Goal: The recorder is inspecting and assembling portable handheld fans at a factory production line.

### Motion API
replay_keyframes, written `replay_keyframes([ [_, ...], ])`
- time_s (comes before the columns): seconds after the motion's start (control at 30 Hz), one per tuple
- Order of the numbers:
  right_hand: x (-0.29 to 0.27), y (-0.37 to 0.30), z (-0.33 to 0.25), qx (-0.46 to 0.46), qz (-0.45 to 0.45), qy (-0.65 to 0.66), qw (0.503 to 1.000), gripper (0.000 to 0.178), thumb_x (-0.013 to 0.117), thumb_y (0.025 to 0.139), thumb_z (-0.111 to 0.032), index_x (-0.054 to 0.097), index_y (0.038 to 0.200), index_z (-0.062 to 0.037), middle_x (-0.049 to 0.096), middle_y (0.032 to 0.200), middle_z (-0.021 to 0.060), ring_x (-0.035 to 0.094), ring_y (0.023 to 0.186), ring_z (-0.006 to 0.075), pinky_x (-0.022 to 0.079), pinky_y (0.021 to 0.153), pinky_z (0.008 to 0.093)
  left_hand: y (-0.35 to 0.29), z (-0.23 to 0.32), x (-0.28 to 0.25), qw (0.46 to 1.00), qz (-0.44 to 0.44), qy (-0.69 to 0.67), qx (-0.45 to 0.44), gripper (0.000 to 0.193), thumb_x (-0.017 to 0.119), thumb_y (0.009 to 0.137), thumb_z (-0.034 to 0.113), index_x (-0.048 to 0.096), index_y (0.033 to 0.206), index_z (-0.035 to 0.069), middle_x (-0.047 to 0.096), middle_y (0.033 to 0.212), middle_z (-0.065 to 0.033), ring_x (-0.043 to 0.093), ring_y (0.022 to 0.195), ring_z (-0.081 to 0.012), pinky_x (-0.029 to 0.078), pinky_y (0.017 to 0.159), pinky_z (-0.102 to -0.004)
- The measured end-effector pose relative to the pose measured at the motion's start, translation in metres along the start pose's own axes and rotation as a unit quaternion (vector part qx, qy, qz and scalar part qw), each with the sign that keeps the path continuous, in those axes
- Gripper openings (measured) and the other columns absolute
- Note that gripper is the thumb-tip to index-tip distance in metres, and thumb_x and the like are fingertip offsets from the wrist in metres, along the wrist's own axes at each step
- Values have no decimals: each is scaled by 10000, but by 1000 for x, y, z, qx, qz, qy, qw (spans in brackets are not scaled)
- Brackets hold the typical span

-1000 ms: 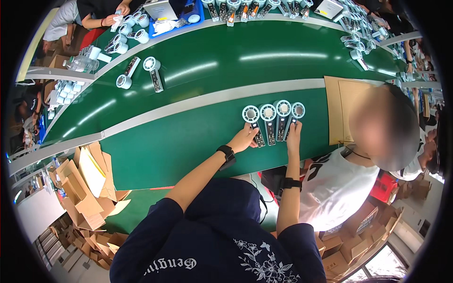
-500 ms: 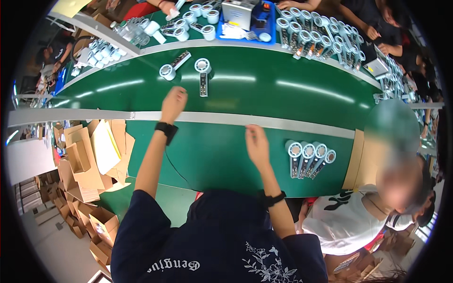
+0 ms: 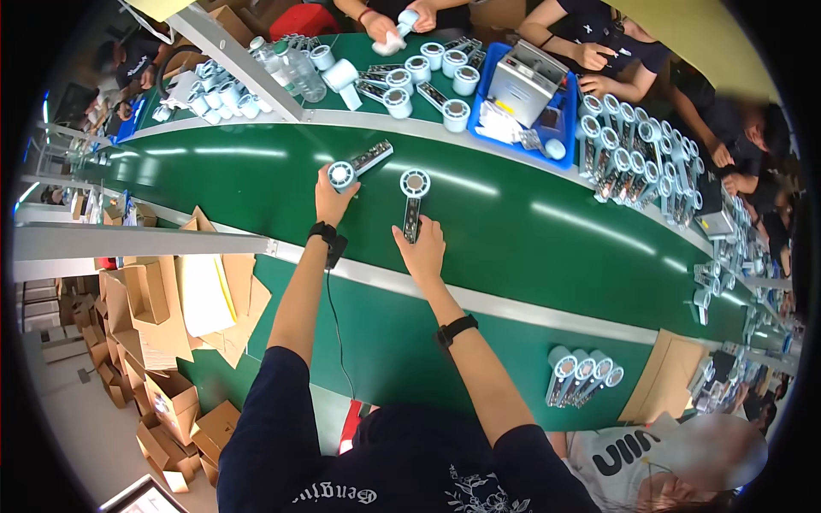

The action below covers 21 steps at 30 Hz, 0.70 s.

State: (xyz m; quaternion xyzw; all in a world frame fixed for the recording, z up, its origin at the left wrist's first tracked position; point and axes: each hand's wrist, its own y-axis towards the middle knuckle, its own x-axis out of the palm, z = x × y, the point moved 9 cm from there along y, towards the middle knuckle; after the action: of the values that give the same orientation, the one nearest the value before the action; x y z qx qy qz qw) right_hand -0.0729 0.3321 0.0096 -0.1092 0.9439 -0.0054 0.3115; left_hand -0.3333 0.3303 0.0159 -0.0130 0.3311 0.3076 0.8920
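The person in the dark shirt is leaning over a long, glossy green surface [image 3: 513, 244], both arms reaching past a pale metal rail [image 3: 479, 310]. Their left hand [image 3: 333, 203] has its fingers curled round the head of a pale-blue, round-headed plastic unit [image 3: 341, 175], whose straight handle, dark circuitry exposed, slants up to the right. Just beside it, a second pale-blue unit with a ringed, tan-centred head [image 3: 416, 183] lies with its handle toward the person. The right hand [image 3: 422, 250] is at that handle's lower end, thumb and fingers to either side; I can't tell whether they have clenched on it.

Well apart from both hands, four similar pale-blue units [image 3: 584, 369] sit in a tight row on the nearer side of the rail. Across the way, a blue plastic tray [image 3: 522, 153] holds a silvery metal box [image 3: 528, 77].
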Motion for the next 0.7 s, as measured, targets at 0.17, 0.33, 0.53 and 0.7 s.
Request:
replay_keyframes([
  [0.17,24,23,-4,19,-58,-115,991,353,639,783,-252,513,1004,-8,563,994,124,554,866,232,450,727,353,-13,-14,-28,987,10,-135,-87,698,788,715,212,413,1279,41,550,1150,-108,563,1042,-240,448,908,-347],
  [0.33,42,24,45,173,-259,226,923,315,597,758,-154,464,1003,-8,577,760,91,581,642,197,442,562,347,-63,60,-33,827,-26,-550,-117,606,633,856,409,407,1322,95,570,1148,-50,585,961,-198,470,891,-313],
  [0.53,-55,-82,-11,144,-250,403,869,186,563,872,-161,474,985,-44,496,656,11,446,471,80,352,420,237,-209,92,19,596,-187,-697,-353,820,406,821,706,339,1391,120,547,1226,-22,533,682,-86,496,663,-203],
  [0.7,-149,-149,-10,159,-196,357,899,213,541,924,-239,475,986,-46,490,643,2,431,463,60,325,408,215,-341,164,38,318,-210,-765,-520,816,562,807,596,335,1375,56,561,1158,-10,470,585,-55,444,543,-182],
])
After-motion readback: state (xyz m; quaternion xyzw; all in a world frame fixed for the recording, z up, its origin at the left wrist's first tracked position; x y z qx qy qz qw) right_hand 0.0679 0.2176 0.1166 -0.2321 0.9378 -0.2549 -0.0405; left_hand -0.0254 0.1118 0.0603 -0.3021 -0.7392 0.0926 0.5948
